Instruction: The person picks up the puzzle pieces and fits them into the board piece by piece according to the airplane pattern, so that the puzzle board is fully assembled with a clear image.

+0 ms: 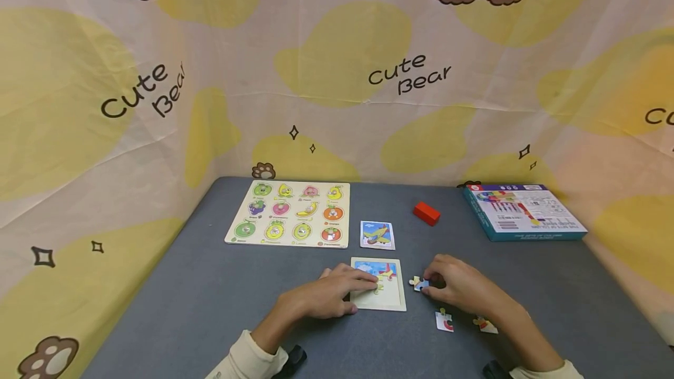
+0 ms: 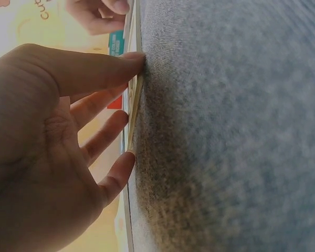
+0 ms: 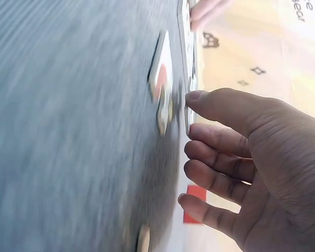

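A small square puzzle tray (image 1: pixel 389 302) lies in front of me, with part of a picture along its top. My left hand (image 1: pixel 332 293) rests on its left side, fingers stretched over the surface and thumb at the lower left corner. To the right of the tray, my right hand (image 1: pixel 464 286) pinches a blue jigsaw piece (image 1: pixel 416 283) between thumb and fingertips. Two more jigsaw pieces lie below that hand: one white and red (image 1: pixel 444 321), the other (image 1: pixel 487 326) partly covered by the forearm. A picture card of a yellow airplane (image 1: pixel 377 235) lies behind the tray.
A fruit board (image 1: pixel 295 243) lies at the back left. At the back stands a red block (image 1: pixel 426 213), and a flat teal-edged box (image 1: pixel 532 215) lies at the back right. Printed fabric (image 1: pixel 337 116) hangs behind the grey table (image 1: pixel 210 303).
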The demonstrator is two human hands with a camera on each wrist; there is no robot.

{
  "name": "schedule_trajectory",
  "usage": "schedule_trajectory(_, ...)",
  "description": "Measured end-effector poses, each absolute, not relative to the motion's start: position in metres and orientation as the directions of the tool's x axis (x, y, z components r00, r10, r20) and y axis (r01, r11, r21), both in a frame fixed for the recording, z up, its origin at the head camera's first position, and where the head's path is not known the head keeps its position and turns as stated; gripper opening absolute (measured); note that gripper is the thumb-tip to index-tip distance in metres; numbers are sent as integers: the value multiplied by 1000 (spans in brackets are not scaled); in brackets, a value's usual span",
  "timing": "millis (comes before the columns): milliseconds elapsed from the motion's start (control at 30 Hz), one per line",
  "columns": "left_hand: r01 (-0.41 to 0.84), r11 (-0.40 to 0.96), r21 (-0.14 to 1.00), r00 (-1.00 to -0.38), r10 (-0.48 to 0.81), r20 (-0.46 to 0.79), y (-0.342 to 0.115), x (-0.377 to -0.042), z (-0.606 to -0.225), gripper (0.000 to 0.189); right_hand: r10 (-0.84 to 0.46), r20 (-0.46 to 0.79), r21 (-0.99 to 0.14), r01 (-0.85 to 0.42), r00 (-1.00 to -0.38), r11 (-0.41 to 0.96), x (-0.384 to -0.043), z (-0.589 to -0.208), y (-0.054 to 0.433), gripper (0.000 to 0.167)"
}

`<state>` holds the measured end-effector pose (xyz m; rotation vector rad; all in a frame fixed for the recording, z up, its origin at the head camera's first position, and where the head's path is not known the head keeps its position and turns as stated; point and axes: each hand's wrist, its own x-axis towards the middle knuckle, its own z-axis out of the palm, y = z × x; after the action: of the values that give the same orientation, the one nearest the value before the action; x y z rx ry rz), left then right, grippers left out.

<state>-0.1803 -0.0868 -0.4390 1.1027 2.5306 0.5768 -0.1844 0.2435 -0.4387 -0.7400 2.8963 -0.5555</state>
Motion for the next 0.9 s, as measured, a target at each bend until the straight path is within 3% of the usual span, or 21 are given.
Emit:
schedule_trajectory(567,609,626,486,-653,744,-140,-87,-181,-438,55,-557,53,-361,-536,-829,764,-187,-434,198,20)
schedule_trajectory(900,613,626,482,-649,747,-144,-87,-181,-440,55,-531,44,-375,-507,-846,776,-189,-439,189,18)
